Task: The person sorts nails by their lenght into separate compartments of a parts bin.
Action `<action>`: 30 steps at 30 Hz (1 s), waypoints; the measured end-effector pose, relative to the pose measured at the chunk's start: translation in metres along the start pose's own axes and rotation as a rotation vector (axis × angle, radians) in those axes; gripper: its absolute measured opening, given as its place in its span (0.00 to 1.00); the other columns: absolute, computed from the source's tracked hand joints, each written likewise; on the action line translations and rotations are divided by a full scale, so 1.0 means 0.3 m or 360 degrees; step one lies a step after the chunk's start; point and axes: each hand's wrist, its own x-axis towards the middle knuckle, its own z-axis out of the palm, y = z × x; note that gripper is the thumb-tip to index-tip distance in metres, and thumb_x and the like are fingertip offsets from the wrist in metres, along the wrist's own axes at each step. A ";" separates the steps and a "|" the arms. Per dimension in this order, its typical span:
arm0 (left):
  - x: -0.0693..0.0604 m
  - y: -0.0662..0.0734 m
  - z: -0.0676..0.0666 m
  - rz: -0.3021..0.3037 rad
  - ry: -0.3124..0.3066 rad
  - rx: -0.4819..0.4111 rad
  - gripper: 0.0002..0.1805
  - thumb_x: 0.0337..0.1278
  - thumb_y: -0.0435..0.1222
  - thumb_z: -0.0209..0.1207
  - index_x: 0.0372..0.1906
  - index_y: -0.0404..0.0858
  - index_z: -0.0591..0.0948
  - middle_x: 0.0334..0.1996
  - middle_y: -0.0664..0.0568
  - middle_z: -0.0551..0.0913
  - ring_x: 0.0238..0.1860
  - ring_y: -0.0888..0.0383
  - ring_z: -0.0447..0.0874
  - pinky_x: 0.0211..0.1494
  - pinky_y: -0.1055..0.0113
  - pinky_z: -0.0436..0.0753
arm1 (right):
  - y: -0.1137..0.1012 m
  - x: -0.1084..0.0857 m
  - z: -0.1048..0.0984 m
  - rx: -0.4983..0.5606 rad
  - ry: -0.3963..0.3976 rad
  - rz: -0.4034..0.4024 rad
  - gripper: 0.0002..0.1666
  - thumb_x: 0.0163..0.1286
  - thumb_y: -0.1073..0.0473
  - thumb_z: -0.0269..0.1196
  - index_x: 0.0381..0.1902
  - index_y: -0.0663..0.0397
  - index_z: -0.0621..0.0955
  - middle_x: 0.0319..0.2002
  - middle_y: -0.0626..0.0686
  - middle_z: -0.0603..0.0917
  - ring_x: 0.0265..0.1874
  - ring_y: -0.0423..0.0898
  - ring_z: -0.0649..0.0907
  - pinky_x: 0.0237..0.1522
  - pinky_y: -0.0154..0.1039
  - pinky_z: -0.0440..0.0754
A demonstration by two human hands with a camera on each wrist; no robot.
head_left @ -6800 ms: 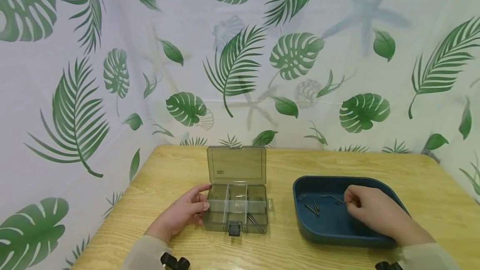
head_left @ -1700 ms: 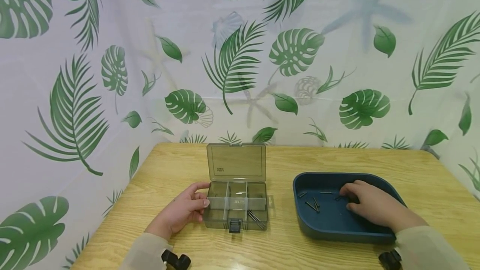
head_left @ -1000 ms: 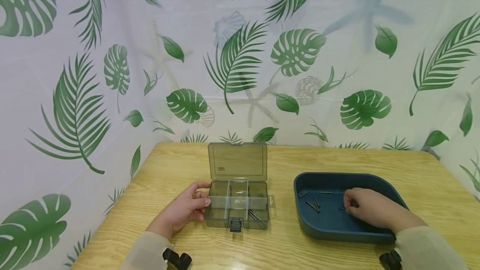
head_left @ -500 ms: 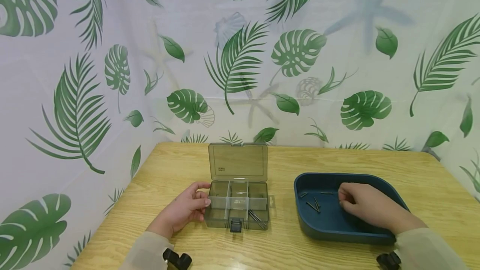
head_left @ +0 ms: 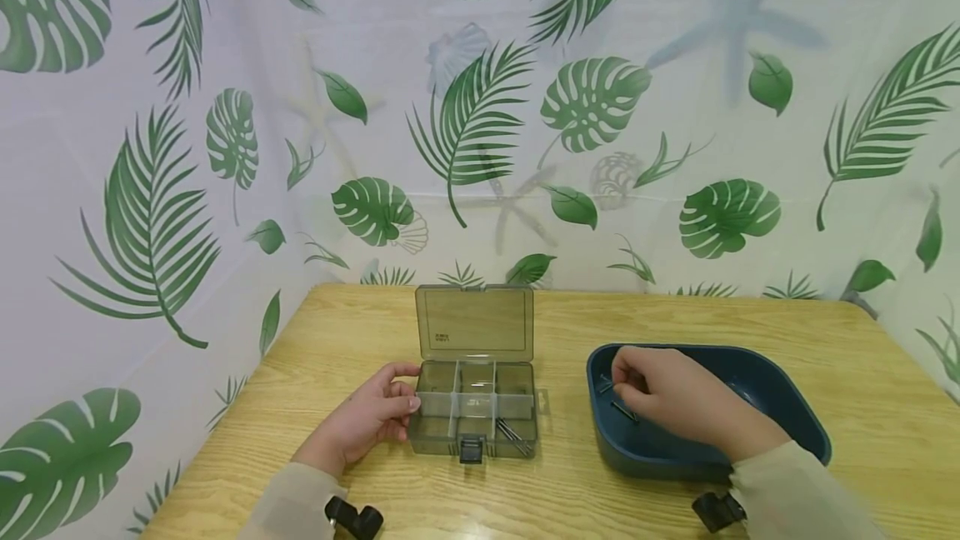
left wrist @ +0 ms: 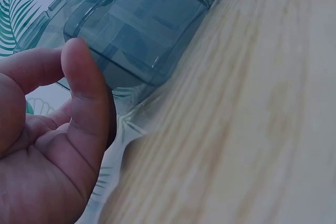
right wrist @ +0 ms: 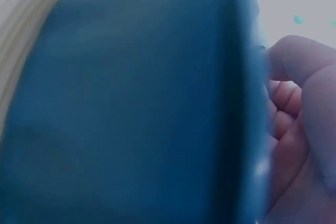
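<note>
A grey see-through compartment box (head_left: 474, 407) stands with its lid (head_left: 475, 323) up; several dark screws (head_left: 512, 437) lie in its front right compartment. Against the box's left side rests my left hand (head_left: 367, 419), thumb and forefinger touching it; in the left wrist view the hand (left wrist: 63, 129) is beside the box (left wrist: 136, 30). My right hand (head_left: 678, 394) is above the left part of the blue tray (head_left: 675, 467), pinching what looks like a screw, mostly hidden. Loose screws (head_left: 624, 412) lie in the tray below. The right wrist view shows curled fingers (right wrist: 294, 61) behind the tray wall (right wrist: 126, 98).
A wooden table (head_left: 360, 319) carries the box on the left and the tray on the right, with a strip of bare wood (head_left: 562, 440) between them. Behind stands a white leaf-patterned cloth (head_left: 480, 107).
My right hand has moved left across the tray. A screw that lay by its fingertips about a second ago is gone from that place. The left hand and the box have stayed put.
</note>
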 end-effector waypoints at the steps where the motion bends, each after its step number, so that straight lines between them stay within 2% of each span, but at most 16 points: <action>1: 0.000 0.001 0.001 -0.0001 0.0000 -0.0001 0.32 0.72 0.33 0.59 0.73 0.35 0.59 0.37 0.50 0.73 0.29 0.58 0.71 0.29 0.68 0.81 | -0.018 0.007 0.003 0.0008 0.0003 -0.0014 0.09 0.75 0.59 0.61 0.33 0.39 0.75 0.24 0.41 0.74 0.20 0.38 0.72 0.25 0.37 0.72; 10: -0.004 0.006 0.005 0.0001 -0.0001 -0.0003 0.31 0.73 0.32 0.57 0.73 0.34 0.58 0.36 0.50 0.72 0.29 0.58 0.72 0.29 0.68 0.81 | -0.153 0.098 0.042 -0.0002 0.0075 -0.0073 0.08 0.75 0.59 0.60 0.34 0.40 0.76 0.24 0.40 0.75 0.20 0.38 0.72 0.26 0.38 0.73; 16: -0.012 0.008 0.006 0.0006 -0.0008 0.0006 0.31 0.74 0.32 0.56 0.74 0.34 0.57 0.37 0.50 0.72 0.31 0.58 0.71 0.30 0.67 0.81 | -0.215 0.166 0.084 -0.0016 0.0064 -0.0076 0.08 0.75 0.60 0.59 0.33 0.42 0.76 0.25 0.41 0.75 0.20 0.39 0.71 0.26 0.39 0.72; 20: -0.015 0.010 0.006 0.0005 0.0009 0.0017 0.31 0.74 0.32 0.56 0.74 0.35 0.57 0.37 0.50 0.72 0.30 0.58 0.71 0.30 0.67 0.81 | -0.236 0.212 0.107 -0.0036 0.0050 -0.0060 0.08 0.74 0.59 0.59 0.32 0.43 0.76 0.24 0.43 0.75 0.20 0.40 0.71 0.26 0.39 0.71; 30: -0.005 0.006 0.018 0.0002 -0.0002 0.0016 0.31 0.73 0.32 0.57 0.74 0.34 0.58 0.37 0.50 0.72 0.30 0.58 0.72 0.29 0.67 0.80 | -0.232 0.302 0.170 -0.0046 0.0042 0.0109 0.08 0.72 0.61 0.60 0.31 0.46 0.76 0.25 0.45 0.76 0.23 0.43 0.74 0.29 0.41 0.73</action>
